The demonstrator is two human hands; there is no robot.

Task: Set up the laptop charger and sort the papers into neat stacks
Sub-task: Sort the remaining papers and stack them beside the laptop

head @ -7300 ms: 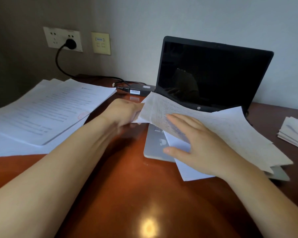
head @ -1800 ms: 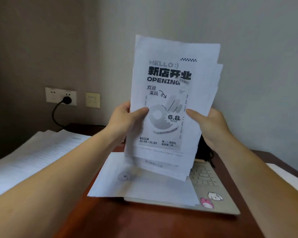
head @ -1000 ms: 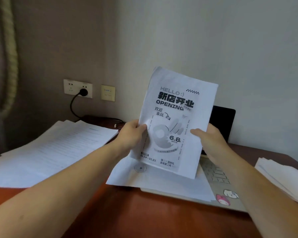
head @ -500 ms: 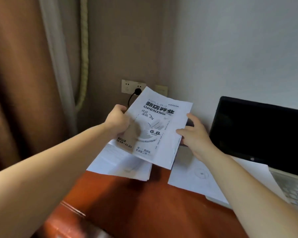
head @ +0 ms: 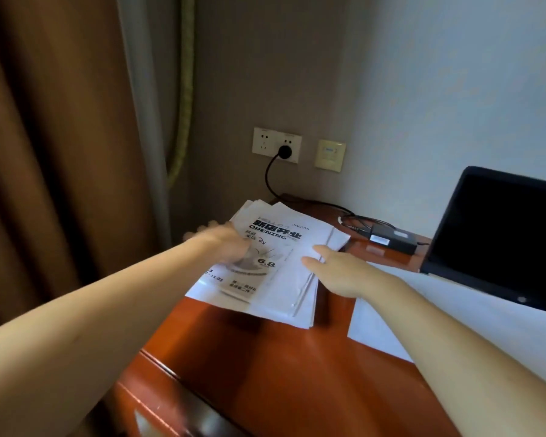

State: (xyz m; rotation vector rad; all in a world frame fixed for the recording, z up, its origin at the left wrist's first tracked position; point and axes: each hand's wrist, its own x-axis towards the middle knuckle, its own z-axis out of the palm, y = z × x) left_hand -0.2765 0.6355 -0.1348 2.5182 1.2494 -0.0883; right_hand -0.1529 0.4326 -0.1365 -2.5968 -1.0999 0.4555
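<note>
Red-brown counter (head: pixel 297 367) beside a brown curtain (head: pixel 51 184). Paper stack (head: pixel 284 279), flyer on top. Left hand (head: pixel 223 246) rests on it, blurred, grip unclear. Right hand (head: pixel 338 269), fingers straight, touches its 3 o'clock edge. Charger brick (head: pixel 391 242) at stack's 2 o'clock; plug (head: pixel 286 151) in wall socket at 12.

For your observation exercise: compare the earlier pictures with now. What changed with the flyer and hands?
The flyer, earlier held up in both hands, now lies on the paper stack. Left hand rests on it; right hand touches its edge. Plug stays in socket.
</note>
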